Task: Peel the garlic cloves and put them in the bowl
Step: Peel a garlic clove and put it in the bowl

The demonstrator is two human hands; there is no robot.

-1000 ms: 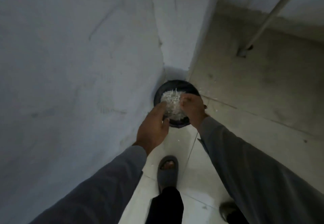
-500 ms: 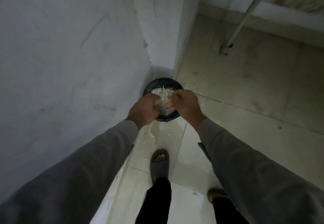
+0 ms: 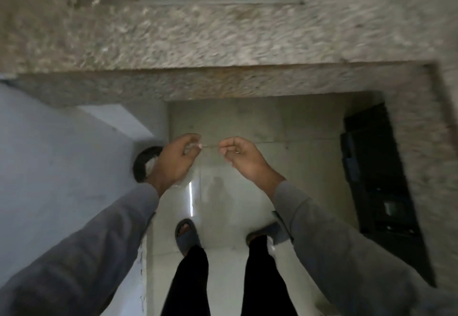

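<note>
Both hands are raised in front of the person, fingers curled in with thumb meeting forefinger: the left hand (image 3: pixel 174 159) and the right hand (image 3: pixel 244 159) are near each other but apart, and whether either grip is clamped on a scrap of skin or a clove is too blurred to tell; a thin pale line between the fingertips may only be a seam in the floor behind. No garlic clove can be made out in either hand. The dark round bowl (image 3: pixel 142 164) sits on the floor at the left, just beside the pale wall (image 3: pixel 49 154) and partly hidden behind the left wrist, with something whitish showing inside it. By judgement, cloves are small, light and firm, while their skin is papery, dry and quick to tear or cling to the fingers, so a clove is best pinched at its blunt root end and the skin pulled off from the tip; loose skin will drift and scatter. Grey sleeves (image 3: pixel 347 241) cover both arms, and below them stand dark trousers and grey slippers (image 3: pixel 187 236) on a smooth, pale tiled floor (image 3: pixel 223 204). Farther off a rough, speckled stone desk (image 3: pixel 223 38) spans the view with a sunken basin at its far edge, and a dark opening (image 3: pixel 381 179) lies to the right.
</note>
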